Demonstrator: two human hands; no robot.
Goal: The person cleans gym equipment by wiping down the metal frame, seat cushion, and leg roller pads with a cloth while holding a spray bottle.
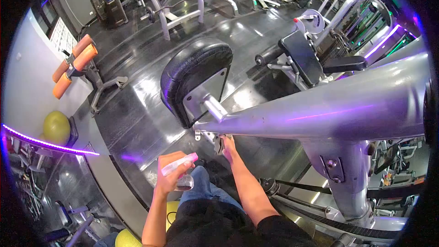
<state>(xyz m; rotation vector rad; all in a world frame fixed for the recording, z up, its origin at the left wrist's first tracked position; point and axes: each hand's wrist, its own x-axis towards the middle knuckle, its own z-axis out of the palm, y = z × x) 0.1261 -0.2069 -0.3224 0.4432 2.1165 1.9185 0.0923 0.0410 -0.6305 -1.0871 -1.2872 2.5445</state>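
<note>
The left hand's [170, 174] grip wraps round a spray bottle [185, 182], apart from the metal beam [292, 110], seemingly leaving the right hand [229, 147], its closure unclear, room beneath the beam's end.

A clear spray bottle [185, 183] with a pink-and-pale top is gripped in the person's left hand [170, 177], its pink end angled up toward the right hand [229, 145]. A greyish item [219, 145], too small to identify, sits at the right fingers, just below a silver-grey machine beam [283, 114].
</note>
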